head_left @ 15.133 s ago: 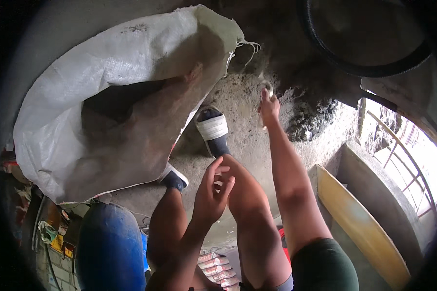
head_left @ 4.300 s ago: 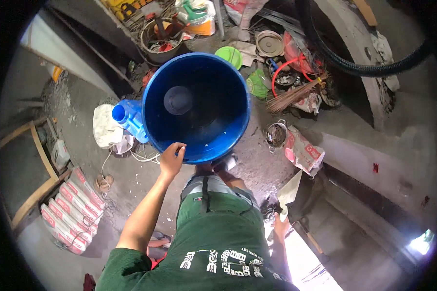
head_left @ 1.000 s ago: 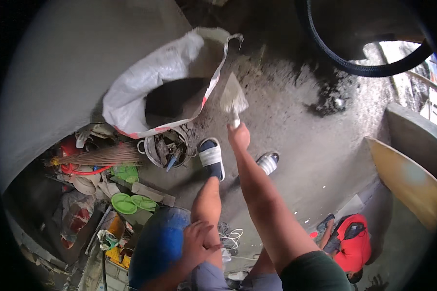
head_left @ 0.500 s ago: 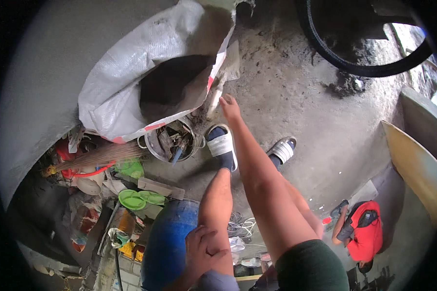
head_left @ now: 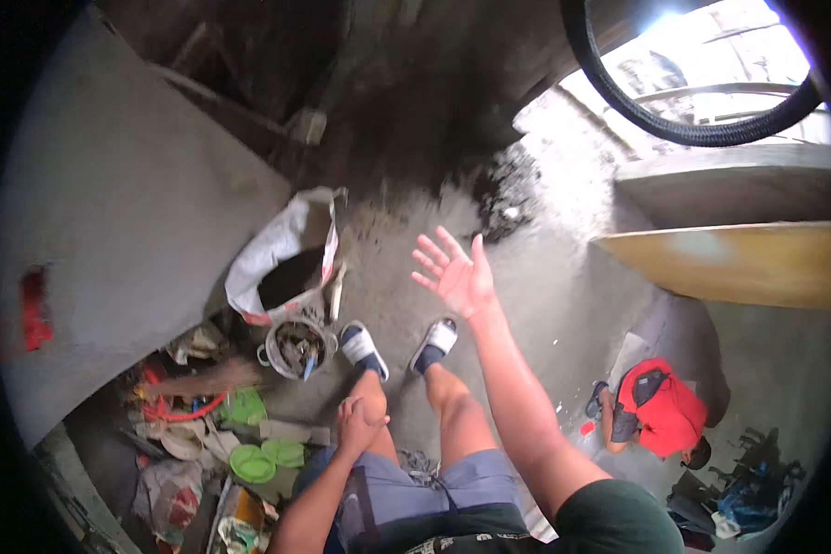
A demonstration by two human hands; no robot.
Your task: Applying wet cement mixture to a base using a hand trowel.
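Observation:
My right hand (head_left: 453, 270) is raised in the air above the concrete floor, palm up, fingers spread, holding nothing. My left hand (head_left: 358, 424) rests on my left knee with the fingers curled over it. A white woven sack (head_left: 272, 254) stands open to the left of my feet, dark inside, with a trowel (head_left: 336, 290) leaning at its mouth. My feet in dark sandals with white straps (head_left: 362, 346) stand on the floor just below the sack.
A small metal bucket (head_left: 294, 347) of bits sits beside my left foot. Green plastic lids (head_left: 269, 455), red hose and clutter lie at lower left. A person in a red shirt (head_left: 660, 414) crouches at right. A wooden board (head_left: 729, 263) and a black tyre (head_left: 692, 129) are at upper right.
My right hand has left the trowel at the sack's mouth and lifted away, open and empty. My view has pulled back from the sack. My left hand stays on my knee.

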